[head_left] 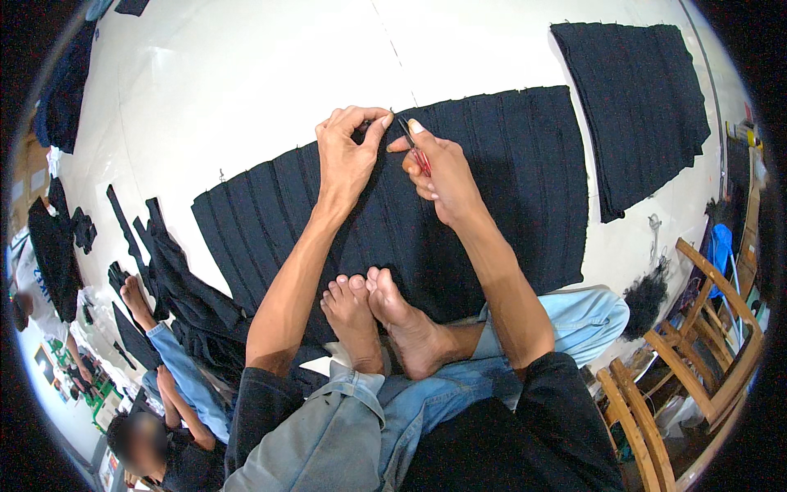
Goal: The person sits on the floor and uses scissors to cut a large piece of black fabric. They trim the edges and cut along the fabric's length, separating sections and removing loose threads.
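Note:
A wide black ribbed knit panel (516,184) lies spread in front of my bare feet, its far edge dotted with short thread tails. At that edge my left hand (344,156) pinches thumb and forefinger together on a tiny dark bit that looks like a thread end. My right hand (447,172) is closed around small thread snips (420,159) with a red handle. Their dark blades point up toward the left fingertips, a short gap away. The lower part of the panel passes out of sight behind my feet and legs.
Another black ribbed panel (639,115) lies at the far right. Crumpled black cloth pieces (188,287) are to the left, near a seated person (193,459). A tuft of black thread (648,299) sits by my right knee, with wooden chair frames (709,361) beyond it.

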